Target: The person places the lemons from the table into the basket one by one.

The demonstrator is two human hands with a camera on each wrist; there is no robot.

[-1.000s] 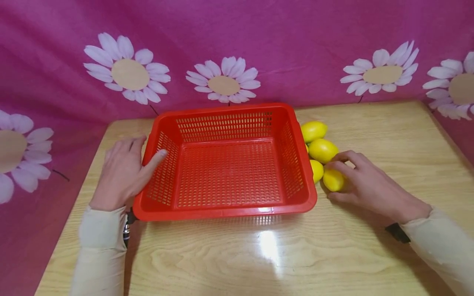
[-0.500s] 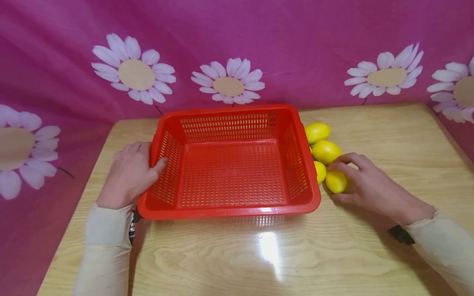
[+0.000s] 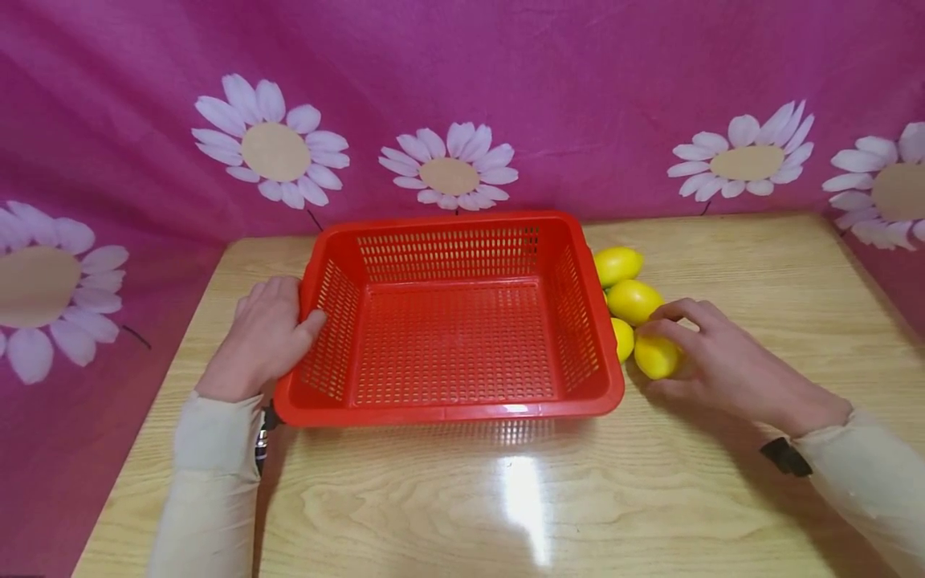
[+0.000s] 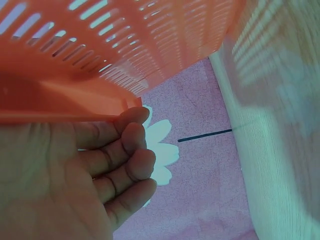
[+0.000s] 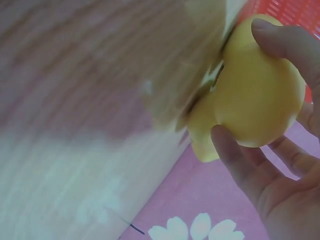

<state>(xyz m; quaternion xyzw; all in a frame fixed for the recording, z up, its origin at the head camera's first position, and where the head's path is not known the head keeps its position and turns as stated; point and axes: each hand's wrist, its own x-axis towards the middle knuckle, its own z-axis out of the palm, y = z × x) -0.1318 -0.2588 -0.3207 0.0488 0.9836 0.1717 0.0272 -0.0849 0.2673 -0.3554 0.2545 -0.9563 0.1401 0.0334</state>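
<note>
A red plastic basket [image 3: 451,413] with slotted walls stands upright on the table, nothing inside it. At its left end my left hand [image 3: 263,337] grips the rim, thumb over the inner side. The left wrist view shows the fingers [image 4: 135,167] of that hand curled outside, below the rim. Beyond the opposite end, my right hand [image 3: 715,361] holds the nearest lemon [image 3: 656,357], with thumb and fingers around it in the right wrist view. Several other yellow lemons, among them a middle lemon [image 3: 634,302] and a back lemon [image 3: 617,266], cluster against the basket's right side, partly hidden by it.
The pale wooden table [image 3: 405,498] carries everything, and a bright glare patch lies on its front part. A magenta cloth [image 3: 578,104] with white daisies hangs along the back edge and down the left side.
My left thumb has bent down over the basket rim, where it pointed out straighter before. The right hand stays around the same lemon. The whole head view has shifted slightly.
</note>
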